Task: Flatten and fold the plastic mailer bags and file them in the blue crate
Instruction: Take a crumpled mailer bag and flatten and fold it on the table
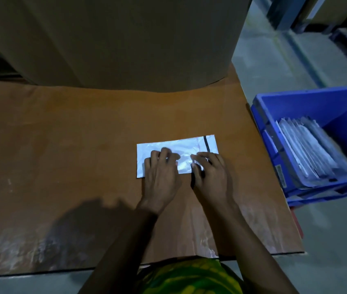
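Observation:
A white plastic mailer bag (181, 146) with a black strip near its right end lies folded into a flat rectangle on the brown board (73, 145). My left hand (160, 172) presses on its left half, fingers slightly bent on the plastic. My right hand (207, 174) presses on its right half beside the left one, fingers spread over the near edge. The blue crate (295, 105) stands on the floor to the right of the board. Several folded mailer bags (308, 145) stand filed on edge inside it.
A large cardboard box (113, 39) stands at the back of the board, close behind the mailer. Grey concrete floor (274, 66) lies to the right, with blue shelving uprights at the far right. The board's near edge runs just before my body.

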{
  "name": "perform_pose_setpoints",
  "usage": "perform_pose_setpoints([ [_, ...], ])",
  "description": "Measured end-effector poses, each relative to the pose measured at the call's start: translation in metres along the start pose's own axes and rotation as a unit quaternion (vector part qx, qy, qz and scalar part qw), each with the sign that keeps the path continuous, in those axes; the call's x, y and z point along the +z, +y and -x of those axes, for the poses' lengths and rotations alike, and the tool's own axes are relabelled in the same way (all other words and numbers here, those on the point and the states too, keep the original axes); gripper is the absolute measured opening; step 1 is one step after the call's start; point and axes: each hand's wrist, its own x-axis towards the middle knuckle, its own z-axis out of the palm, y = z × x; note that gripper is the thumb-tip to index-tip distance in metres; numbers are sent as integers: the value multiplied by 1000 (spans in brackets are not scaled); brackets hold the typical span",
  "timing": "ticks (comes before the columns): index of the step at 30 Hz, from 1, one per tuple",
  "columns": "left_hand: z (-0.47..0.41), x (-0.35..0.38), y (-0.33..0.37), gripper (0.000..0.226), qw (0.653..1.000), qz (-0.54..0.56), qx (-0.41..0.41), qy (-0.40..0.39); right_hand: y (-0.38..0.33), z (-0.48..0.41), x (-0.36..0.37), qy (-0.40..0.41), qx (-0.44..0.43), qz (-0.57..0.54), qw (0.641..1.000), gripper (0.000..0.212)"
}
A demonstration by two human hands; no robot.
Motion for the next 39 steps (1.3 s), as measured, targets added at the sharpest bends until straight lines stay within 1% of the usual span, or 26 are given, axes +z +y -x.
perform_pose_setpoints([
  [4,10,6,1,33,999,-24,-2,-23,-5,-6,0,-22,21,20,999,22],
  [6,5,3,0,38,1000,-12,4,-26,-10,-14,-1,-29,6,25,999,22],
  [9,2,-8,-16,34,999,39,-18,-14,-17,-16,4,-46,-28,18,998,20],
  [12,10,-9,-30,31,998,43,-38,9,-18,-8,10,-43,-24,22,999,21],
  [15,7,-7,-34,28,999,45,-13,-4,-17,-11,11,-56,-18,24,998,23],
  [18,-15,-18,-40,25,996,76,-43,-24,-27,-29,14,-76,-37,17,996,23],
  [20,-21,-21,-43,27,995,75,-60,-13,-34,-35,21,-85,-58,13,995,21],
  [24,-11,-14,-43,33,997,47,-52,-18,-33,-26,33,-82,-47,18,995,26],
  [25,-11,-13,-44,32,998,42,-52,-20,-32,-25,33,-81,-47,16,995,26],
  [28,-18,-13,-46,28,998,42,-54,-13,-30,-41,32,-112,-55,7,992,28],
  [30,-19,-9,-47,38,997,52,-48,-8,-29,-53,31,-132,-60,3,989,34],
  [33,-14,5,-51,54,998,35,-11,-45,-24,-51,35,-210,-56,30,976,50],
  [34,-11,11,-53,56,998,18,-2,-60,-20,-46,38,-215,-60,51,974,53],
  [36,-7,19,-55,58,997,-3,-2,-78,-15,-37,43,-193,-77,84,974,52],
  [39,-7,21,-53,57,997,-16,-16,-78,-11,-37,46,-181,-81,95,975,51],
])
